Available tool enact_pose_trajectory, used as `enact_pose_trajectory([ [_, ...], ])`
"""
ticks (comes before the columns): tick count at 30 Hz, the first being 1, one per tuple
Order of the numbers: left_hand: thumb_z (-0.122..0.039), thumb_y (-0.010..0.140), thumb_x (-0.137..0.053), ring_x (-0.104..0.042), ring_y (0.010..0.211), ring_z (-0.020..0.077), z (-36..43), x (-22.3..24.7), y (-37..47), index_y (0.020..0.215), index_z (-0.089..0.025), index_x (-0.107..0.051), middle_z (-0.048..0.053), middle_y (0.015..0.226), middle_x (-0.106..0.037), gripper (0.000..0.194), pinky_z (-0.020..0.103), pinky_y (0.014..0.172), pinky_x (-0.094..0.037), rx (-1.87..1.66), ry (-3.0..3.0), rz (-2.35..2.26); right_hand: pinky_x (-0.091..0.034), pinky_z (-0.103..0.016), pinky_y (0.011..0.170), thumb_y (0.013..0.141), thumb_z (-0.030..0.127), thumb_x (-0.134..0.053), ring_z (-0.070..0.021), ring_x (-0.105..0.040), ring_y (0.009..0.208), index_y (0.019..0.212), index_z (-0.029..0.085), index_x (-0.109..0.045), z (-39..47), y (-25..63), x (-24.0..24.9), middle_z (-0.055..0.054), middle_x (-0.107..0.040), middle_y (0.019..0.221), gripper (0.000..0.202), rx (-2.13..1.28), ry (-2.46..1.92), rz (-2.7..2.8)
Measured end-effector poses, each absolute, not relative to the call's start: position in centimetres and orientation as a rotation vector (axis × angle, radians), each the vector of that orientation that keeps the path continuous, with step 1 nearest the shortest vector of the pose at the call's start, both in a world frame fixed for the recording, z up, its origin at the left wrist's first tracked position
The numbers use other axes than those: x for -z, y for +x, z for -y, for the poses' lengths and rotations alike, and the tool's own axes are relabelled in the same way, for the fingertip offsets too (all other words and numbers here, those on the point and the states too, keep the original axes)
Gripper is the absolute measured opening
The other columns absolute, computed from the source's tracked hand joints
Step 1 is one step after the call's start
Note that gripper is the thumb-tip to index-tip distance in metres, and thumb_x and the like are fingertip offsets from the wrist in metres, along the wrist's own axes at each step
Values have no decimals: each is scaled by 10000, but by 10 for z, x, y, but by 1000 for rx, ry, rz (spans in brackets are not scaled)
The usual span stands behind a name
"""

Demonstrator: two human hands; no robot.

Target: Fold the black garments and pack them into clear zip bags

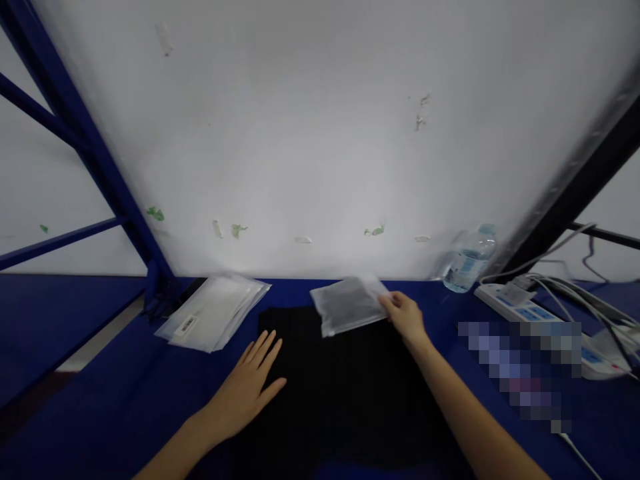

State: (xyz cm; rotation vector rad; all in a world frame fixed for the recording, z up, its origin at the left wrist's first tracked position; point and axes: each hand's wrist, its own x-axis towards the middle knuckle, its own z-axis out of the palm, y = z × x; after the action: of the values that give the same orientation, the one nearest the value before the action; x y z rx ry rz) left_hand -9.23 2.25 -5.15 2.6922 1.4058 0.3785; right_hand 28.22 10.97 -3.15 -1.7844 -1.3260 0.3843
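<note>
My right hand [406, 319] pinches the right edge of a translucent plastic bag [347, 307], which is held over the far part of a black cloth [345, 387]. The cloth looks like a dark garment, though its kind cannot be made out. Fingers spread, my left hand [250, 387] lies flat at the cloth's left side and holds nothing. Beyond that hand, to the left, a stack of similar translucent bags [215, 313] rests on the blue table [115, 400]; the top one carries a white barcode label [187, 325].
A clear water bottle [469, 260] leans at the back right near the white wall [310, 133]. A white power strip [520, 303] with plugs and cables lies on the right, beside a pixelated patch. Blue frame bars [100, 167] rise on the left, a dark post [575, 173] on the right.
</note>
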Motion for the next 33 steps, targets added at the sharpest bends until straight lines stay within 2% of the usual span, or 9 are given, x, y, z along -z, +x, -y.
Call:
enact_pose_trajectory([
  [5,-482,968,-403,-167,1433,281,-23,49,-93,1520,-287,-100,65,1579,-184,659,481,1114,-318,-360,2682,-1385,-492,-328,620,770,295,-504,-228,-659,609,905,121,-667,-119,351,38,-121,-708,736,274,-187,-2022,1084],
  [7,-482,964,-411,-181,1430,284,-20,48,-95,1519,-285,-111,70,1575,-198,661,485,1109,-326,-370,2701,-1375,-497,-393,685,749,252,-526,-298,-673,728,949,76,-661,-115,357,38,-177,-705,783,300,-130,-2067,1073],
  [11,-482,950,-442,-253,1413,281,-23,43,-103,1506,-266,-201,75,1556,-265,644,478,1106,-336,-364,2733,-1315,-397,-528,921,800,265,-537,-402,-531,1137,1208,18,-540,-106,332,26,-291,-594,1185,477,93,-1972,1218],
  [14,-422,958,-447,-385,1356,266,-43,34,-108,1375,-245,-453,67,1408,-515,453,483,1108,-326,-498,2720,-1313,-380,-533,946,892,258,-435,-368,-543,1112,1120,84,-614,-105,292,11,-236,-638,1124,338,26,-1664,1738],
  [16,-346,957,-453,-488,1265,271,-64,26,-109,1230,-207,-568,85,1247,-629,328,486,1069,-364,-663,2654,-1434,-467,-394,872,895,286,-486,-261,-632,945,980,209,-686,-110,262,5,-94,-712,974,231,-142,-1515,1968],
  [19,-276,902,-528,-590,1070,270,-94,18,-107,1098,-189,-617,90,1095,-670,233,461,960,-445,-748,2595,-1536,-490,-324,805,832,299,-620,-205,-644,848,945,251,-704,-119,226,6,-28,-722,919,149,-259,-1391,2131],
  [24,-188,867,-512,-603,879,233,-109,13,-102,836,-209,-611,41,862,-653,106,406,830,-482,-766,2589,-1536,-468,-377,809,811,186,-616,-212,-609,822,809,203,-677,-124,208,9,-50,-682,828,63,-260,-1358,2141],
  [28,-182,875,-462,-594,898,232,-92,10,-102,848,-210,-552,48,884,-624,97,414,847,-481,-819,2572,-1535,-464,-360,861,841,159,-563,-197,-609,940,866,222,-618,-105,213,-2,-36,-675,952,87,-278,-1268,2131],
  [33,-184,883,-453,-523,1203,231,-56,16,-111,912,-242,-493,45,1185,-611,76,464,1075,-369,-714,2631,-1324,-453,-362,932,868,148,-512,-207,-597,1079,899,234,-582,-59,219,-7,-37,-666,1071,116,-381,-1097,2227],
])
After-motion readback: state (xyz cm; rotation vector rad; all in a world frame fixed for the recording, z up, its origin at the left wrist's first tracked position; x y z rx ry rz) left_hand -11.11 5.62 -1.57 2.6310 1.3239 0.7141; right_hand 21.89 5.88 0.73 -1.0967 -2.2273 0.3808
